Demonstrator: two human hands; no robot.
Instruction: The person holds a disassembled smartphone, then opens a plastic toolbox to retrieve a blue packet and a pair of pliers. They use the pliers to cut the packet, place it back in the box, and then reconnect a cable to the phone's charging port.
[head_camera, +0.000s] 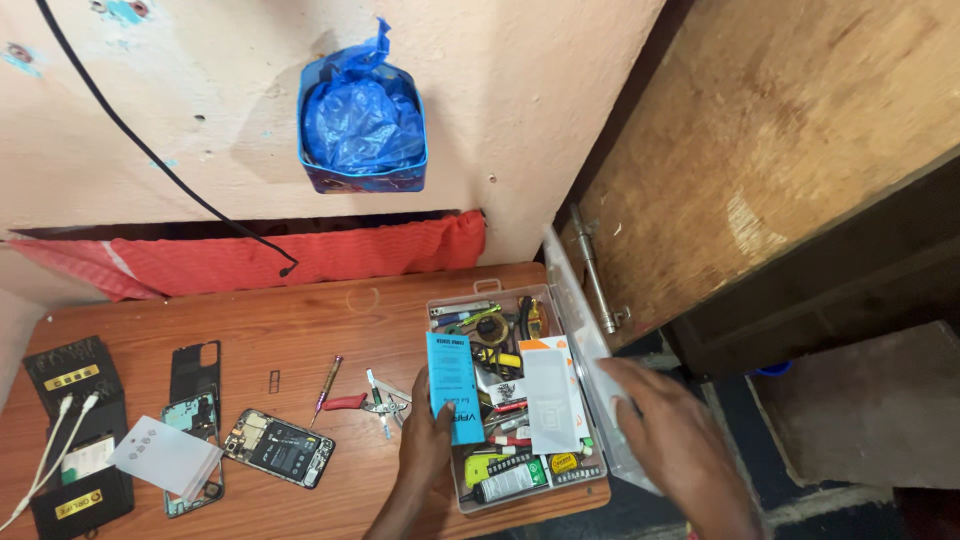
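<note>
Left hand (428, 440): you pinch a blue packet (454, 388) upright at the box's left edge, lower centre of the frame.
Right hand (672, 435): lies flat and released on the clear lid (585, 330), gripping nothing.
Box (520, 485): crammed with tools and tubes; sits at the desk's (300, 330) right edge, lid hanging past it.
Risk: press the lid and the box may tip off.
Nearby: an opened phone (278, 447) and screwdriver (328, 387) lie left; your elbow could sweep them.
</note>
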